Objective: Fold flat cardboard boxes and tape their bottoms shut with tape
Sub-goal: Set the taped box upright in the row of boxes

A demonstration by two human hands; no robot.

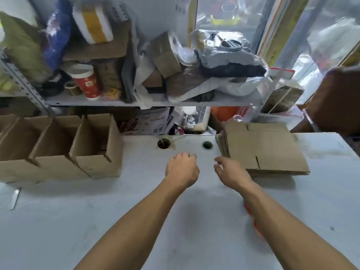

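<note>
Presently: flat stack (265, 149) is found on the table (175, 221), just right of the right hand (232, 172), long axis running away from the viewer. Left hand (182, 168) lies farther off. Both hands are loosely curled, holding nothing.

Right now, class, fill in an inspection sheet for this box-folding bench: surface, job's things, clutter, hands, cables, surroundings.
Surface: white table, smudged, with two round holes.
Job's things: stack of flat boxes at right; three folded boxes in a row at left; tape: nothing seen.
Clutter: knife blade near the left edge; orange object under the right forearm, unclear.
Hands: left hand and right hand over the table, fingers loosely curled, holding nothing.
Cables: nothing seen.
Surroundings: crowded shelf behind, red cup, bags, cartons.
</note>
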